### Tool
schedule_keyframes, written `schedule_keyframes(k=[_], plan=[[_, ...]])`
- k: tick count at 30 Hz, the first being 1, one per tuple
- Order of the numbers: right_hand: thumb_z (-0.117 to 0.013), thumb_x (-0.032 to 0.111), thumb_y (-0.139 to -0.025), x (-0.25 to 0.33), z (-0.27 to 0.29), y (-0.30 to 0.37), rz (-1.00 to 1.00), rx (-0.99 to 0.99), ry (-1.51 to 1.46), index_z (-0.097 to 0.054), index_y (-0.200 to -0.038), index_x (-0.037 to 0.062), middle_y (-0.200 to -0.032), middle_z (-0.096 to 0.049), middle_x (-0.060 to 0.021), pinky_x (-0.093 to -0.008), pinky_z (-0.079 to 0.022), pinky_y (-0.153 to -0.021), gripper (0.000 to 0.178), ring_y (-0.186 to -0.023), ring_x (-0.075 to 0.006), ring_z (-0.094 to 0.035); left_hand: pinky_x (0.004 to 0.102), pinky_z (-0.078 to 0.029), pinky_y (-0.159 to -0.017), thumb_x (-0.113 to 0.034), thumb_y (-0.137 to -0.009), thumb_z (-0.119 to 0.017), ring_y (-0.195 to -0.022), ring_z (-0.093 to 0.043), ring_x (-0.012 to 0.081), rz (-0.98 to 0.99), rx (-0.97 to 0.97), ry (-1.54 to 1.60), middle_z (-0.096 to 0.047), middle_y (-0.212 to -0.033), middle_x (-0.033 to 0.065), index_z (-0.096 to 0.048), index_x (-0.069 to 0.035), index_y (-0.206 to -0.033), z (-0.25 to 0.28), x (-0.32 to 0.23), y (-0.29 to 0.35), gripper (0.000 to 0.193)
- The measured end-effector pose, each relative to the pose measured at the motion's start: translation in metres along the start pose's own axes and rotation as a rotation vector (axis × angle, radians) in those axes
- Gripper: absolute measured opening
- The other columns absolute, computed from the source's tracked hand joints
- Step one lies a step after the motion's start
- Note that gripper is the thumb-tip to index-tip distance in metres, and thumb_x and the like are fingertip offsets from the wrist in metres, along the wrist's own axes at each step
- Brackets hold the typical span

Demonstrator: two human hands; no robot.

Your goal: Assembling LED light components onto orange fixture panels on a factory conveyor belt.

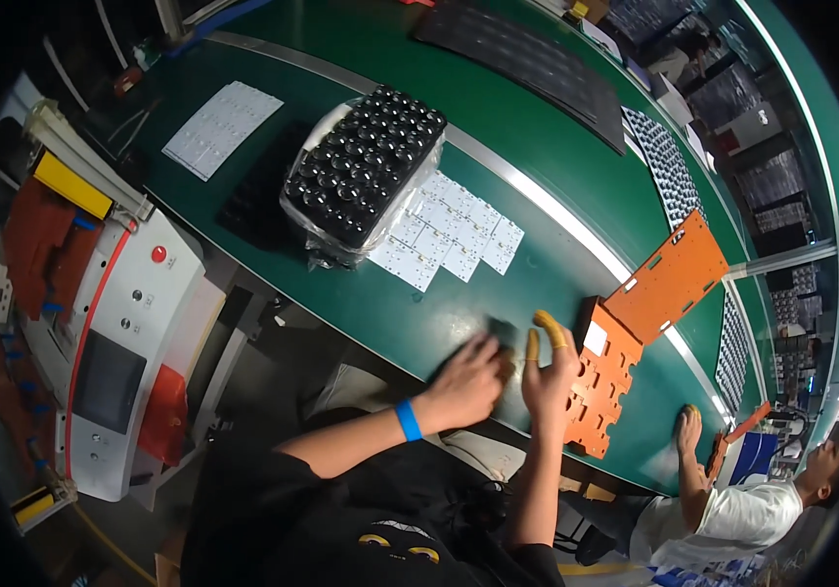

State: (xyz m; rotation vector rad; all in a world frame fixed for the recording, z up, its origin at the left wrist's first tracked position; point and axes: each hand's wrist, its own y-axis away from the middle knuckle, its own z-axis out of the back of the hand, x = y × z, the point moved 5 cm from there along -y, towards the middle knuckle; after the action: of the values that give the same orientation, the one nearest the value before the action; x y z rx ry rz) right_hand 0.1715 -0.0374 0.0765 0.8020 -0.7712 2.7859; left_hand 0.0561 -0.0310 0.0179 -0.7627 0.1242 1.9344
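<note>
My left hand (470,383), with a blue band on its wrist, is over the near edge of the green table. Its fingers are bent and smeared by motion, so whether they hold anything is unclear. To its right, my right hand (550,377) is raised with thumb and forefinger apart, yellow finger cots on them, and nothing visible between. Beside it lies an orange fixture plate (600,391) with cut-outs, a small white piece (596,339) at its far left corner. An orange flat plate (669,279) adjoins it, tilted up.
A plastic-wrapped stack of black trays with shiny domes (366,166) stands ahead, beside white circuit board panels (449,230). Another white panel (222,129) lies far left. A grey machine (131,362) stands left. At right, a co-worker (747,519) reaches onto the table (361,318).
</note>
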Motion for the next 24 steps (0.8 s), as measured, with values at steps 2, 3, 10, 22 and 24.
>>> schedule_keyframes(k=[2, 3, 10, 22, 24], plan=[[-0.064, -0.004, -0.084, 0.026, -0.019, -0.008, 0.051, 0.081, -0.074, -0.064, -0.108, -0.0019, -0.102, -0.067, -0.0178, -0.0347, -0.051, -0.083, 0.024, -0.094, -0.0305, -0.067, 0.0571, -0.018, -0.116, -0.013, -0.08, -0.057, -0.139, -0.028, 0.0453, 0.106, -0.194, -0.069, -0.051, -0.129, 0.024, -0.063, 0.007, -0.11, 0.022, 0.022, 0.011, 0.037], [-0.063, -0.004, -0.084, 0.039, -0.029, -0.012, 0.071, 0.102, -0.149, -0.065, -0.108, -0.0023, -0.101, -0.068, -0.0181, -0.0347, -0.051, -0.082, 0.024, -0.093, -0.0308, -0.067, 0.0572, -0.018, -0.116, -0.013, -0.082, -0.056, -0.139, -0.027, 0.045, 0.177, -0.318, -0.081, -0.049, -0.132, 0.0251, -0.059, 0.008, -0.116, 0.033, 0.035, 0.017, 0.04], [-0.065, -0.008, -0.077, 0.138, -0.08, -0.055, 0.349, 0.128, -0.392, -0.066, -0.107, -0.0006, -0.099, -0.065, -0.0173, -0.0343, -0.053, -0.076, 0.031, -0.086, -0.033, -0.067, 0.0565, -0.021, -0.115, -0.017, -0.083, -0.058, -0.137, -0.031, 0.0436, 0.366, -0.241, -0.236, -0.041, -0.141, 0.027, -0.042, 0.005, -0.136, 0.036, 0.069, 0.053, 0.059], [-0.067, 0.002, -0.083, 0.184, -0.126, -0.096, 0.412, 0.082, -0.321, -0.065, -0.106, -0.0038, -0.096, -0.057, -0.0184, -0.041, -0.051, -0.065, 0.024, -0.077, -0.0365, -0.061, 0.0439, -0.045, -0.098, -0.011, -0.077, -0.065, -0.11, -0.054, 0.0318, 0.046, -0.369, -0.054, -0.06, -0.106, 0.0139, -0.067, -0.002, -0.098, 0.03, 0.036, 0.103, 0.023], [-0.067, 0.003, -0.083, 0.183, -0.122, -0.096, 0.381, 0.093, -0.326, -0.065, -0.104, -0.004, -0.099, -0.057, -0.0185, -0.0409, -0.052, -0.066, 0.022, -0.078, -0.0368, -0.061, 0.0429, -0.047, -0.095, -0.008, -0.076, -0.065, -0.108, -0.055, 0.0317, -0.026, -0.338, -0.029, -0.06, -0.104, 0.0133, -0.067, -0.002, -0.1, 0.026, 0.04, 0.111, 0.025]])
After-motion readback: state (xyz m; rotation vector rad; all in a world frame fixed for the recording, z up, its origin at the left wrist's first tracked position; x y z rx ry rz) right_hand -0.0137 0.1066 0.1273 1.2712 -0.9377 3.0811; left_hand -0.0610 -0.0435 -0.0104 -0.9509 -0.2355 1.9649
